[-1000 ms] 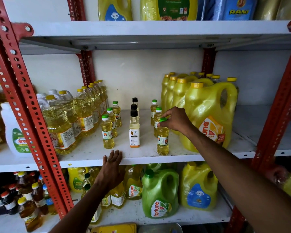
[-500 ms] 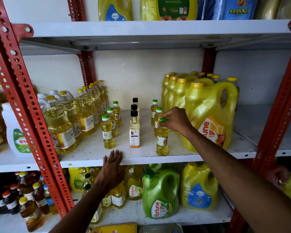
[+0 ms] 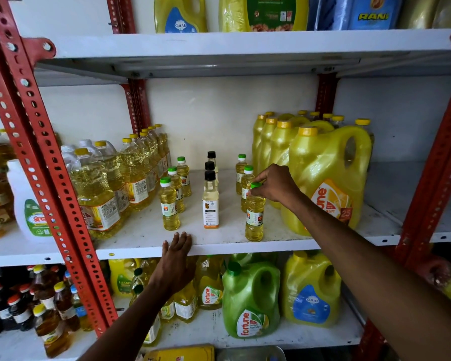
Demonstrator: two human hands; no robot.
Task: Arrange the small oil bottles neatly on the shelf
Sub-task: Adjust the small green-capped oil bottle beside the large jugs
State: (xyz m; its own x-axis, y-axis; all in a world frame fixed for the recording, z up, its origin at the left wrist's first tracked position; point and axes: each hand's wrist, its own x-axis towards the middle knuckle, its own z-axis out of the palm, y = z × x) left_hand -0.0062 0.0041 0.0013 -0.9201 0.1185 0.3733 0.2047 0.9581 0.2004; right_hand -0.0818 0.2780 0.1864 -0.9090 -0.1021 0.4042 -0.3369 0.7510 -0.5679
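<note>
On the white middle shelf (image 3: 146,237) small oil bottles stand in three short rows running back. The left row (image 3: 169,207) has green caps, the middle row (image 3: 210,201) has black caps, and the right row (image 3: 246,178) has green caps. My right hand (image 3: 276,185) pinches the green cap of the front small bottle (image 3: 254,217) of the right row, which stands upright on the shelf. My left hand (image 3: 176,259) rests flat with its fingers on the shelf's front edge, holding nothing.
Large yellow jugs (image 3: 326,178) stand close to the right of my right hand. Tall clear oil bottles (image 3: 110,183) fill the left side. Red slotted uprights (image 3: 44,162) frame the bay. More jugs sit on the shelves above and below.
My right hand has stayed on the front right bottle's cap and the bottle has shifted only slightly. The left hand has not moved.
</note>
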